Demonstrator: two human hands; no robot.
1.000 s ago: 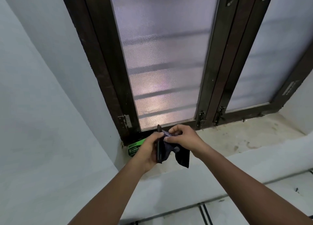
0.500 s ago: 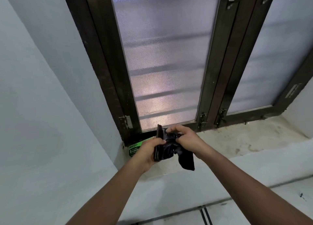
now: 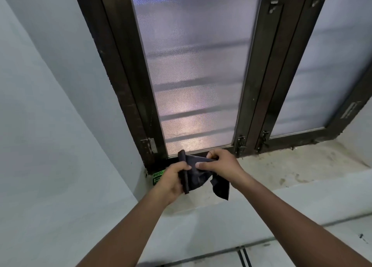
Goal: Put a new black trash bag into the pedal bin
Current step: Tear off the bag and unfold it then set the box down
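A frosted window (image 3: 193, 75) in a dark wooden frame (image 3: 124, 85) fills most of the view, set into pale walls, with a stained concrete sill (image 3: 281, 166) running along its foot. The sill seems to serve as a storage ledge: at its left corner, just behind the hands, lies a green packet (image 3: 158, 177), probably the wrapper the bags come in, though its print is too small to read in full.

Both arms reach forward over the sill. The left hand (image 3: 171, 179) has its grip closed on the black trash bag (image 3: 196, 176), thumb on top and fingers wrapped around a tight folded edge that stands nearly upright. The right hand (image 3: 219, 163) is pinched on the same bag, thumb and fingers clamped on a flap at the top, touching the left thumb's side of the fold. Held this way, one hand anchors the bundle while the other can peel a layer away, so the step in hand looks like unfolding the bag.

The bag sits between the two grips, above the sill's left end, with a loose corner hanging below the right wrist. No pedal bin shows in this view, so fitting the bag is not yet begun.
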